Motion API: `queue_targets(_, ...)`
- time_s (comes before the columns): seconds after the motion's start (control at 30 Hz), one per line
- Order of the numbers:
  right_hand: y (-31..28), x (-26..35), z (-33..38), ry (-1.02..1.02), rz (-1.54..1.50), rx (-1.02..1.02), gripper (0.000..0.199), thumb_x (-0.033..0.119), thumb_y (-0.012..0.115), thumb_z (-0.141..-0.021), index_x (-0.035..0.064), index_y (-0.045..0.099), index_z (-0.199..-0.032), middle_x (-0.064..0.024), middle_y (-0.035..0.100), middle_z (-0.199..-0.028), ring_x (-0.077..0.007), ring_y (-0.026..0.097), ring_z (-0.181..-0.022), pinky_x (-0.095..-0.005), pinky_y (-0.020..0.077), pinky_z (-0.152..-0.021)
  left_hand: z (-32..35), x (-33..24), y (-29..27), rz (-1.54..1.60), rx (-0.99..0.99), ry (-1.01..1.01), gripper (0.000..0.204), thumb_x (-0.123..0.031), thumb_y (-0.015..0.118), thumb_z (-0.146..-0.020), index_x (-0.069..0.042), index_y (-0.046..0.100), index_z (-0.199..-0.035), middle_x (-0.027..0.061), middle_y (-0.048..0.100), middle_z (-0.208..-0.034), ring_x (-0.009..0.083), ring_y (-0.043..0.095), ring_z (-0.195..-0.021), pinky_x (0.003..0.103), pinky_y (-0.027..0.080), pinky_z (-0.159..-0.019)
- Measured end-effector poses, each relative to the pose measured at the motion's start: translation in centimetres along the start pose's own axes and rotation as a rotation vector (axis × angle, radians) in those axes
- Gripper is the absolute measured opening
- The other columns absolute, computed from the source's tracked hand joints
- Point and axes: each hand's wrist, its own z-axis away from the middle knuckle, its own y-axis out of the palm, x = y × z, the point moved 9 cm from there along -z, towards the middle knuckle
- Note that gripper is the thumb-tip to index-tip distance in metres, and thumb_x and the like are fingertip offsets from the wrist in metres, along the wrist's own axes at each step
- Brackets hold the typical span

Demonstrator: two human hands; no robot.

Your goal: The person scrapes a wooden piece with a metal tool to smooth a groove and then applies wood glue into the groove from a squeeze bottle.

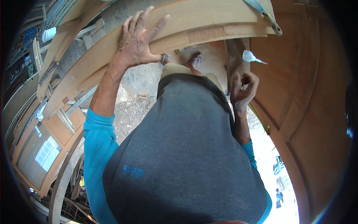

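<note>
My left hand (pixel 138 43) lies with fingers spread on the edge of a long, pale wooden board (pixel 194 16). A lower ledge of the board carries a rough brown patch. My right hand (pixel 244 89) is held to the right of my body, fingers curled in toward the thumb. Whatever it may hold is too small or hidden to make out. Just beyond it is a white plastic bottle with a thin pointed nozzle (pixel 250 56), apart from the fingers, against a reddish-brown wooden panel (pixel 276 74).
A blue-grey metal tool (pixel 263 13) with a rusty end rests at the board's far right corner. Stacked boards and frames fill the left, with a white cup-like container (pixel 49 34) among them. A large brown door panel (pixel 320 130) stands along the right.
</note>
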Motion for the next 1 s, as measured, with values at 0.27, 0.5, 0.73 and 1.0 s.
queue_targets(0.27,0.1,-0.9,-4.4,0.079,0.137,-0.102,0.088,0.032,0.102,-0.081,0.0013,0.059,-0.152,-0.0181,0.065,-0.133,-0.0299,0.066,-0.119,-0.043,0.0578,-0.093,-0.1,-0.2,-0.4,-0.014,-0.002,0.011,0.13,-0.044,0.093,-0.055,-0.04,0.04,-0.174,0.0202,0.032,-0.176,0.0457,0.033,-0.16,0.063,0.022,-0.131)
queue_targets(0.5,2.1,-1.3,-5.5,-0.077,0.232,-0.082,0.046,0.019,0.087,-0.097,0.0061,0.071,-0.138,-0.0141,0.075,-0.135,-0.0342,0.069,-0.124,-0.0454,0.0582,-0.104,0.1,-0.1,-0.3,-0.013,0.024,0.014,0.13,-0.045,0.093,-0.056,-0.039,0.04,-0.174,0.0222,0.03,-0.176,0.0468,0.032,-0.16,0.064,0.021,-0.131)
queue_targets(0.73,1.6,3.3,-4.5,-0.051,-0.02,0.008,0.033,0.005,0.076,-0.103,0.0042,0.07,-0.135,-0.0193,0.076,-0.125,-0.0297,0.077,-0.097,-0.0384,0.0633,-0.082,0.1,-0.1,-0.4,0.01,0.009,0.02,0.127,-0.047,0.092,-0.058,-0.038,0.04,-0.174,0.0241,0.031,-0.174,0.0475,0.032,-0.158,0.064,0.022,-0.13)
queue_targets(1.0,4.1,10.5,-1.8,0.022,-0.017,0.21,0.028,0.012,0.076,-0.105,0.003,0.07,-0.13,-0.0178,0.077,-0.112,-0.0287,0.078,-0.09,-0.0377,0.0624,-0.075,0.0,0.1,-0.3,0.01,0.032,0.032,0.127,-0.053,0.093,-0.06,-0.035,0.04,-0.174,0.0273,0.031,-0.171,0.0485,0.033,-0.155,0.065,0.022,-0.128)
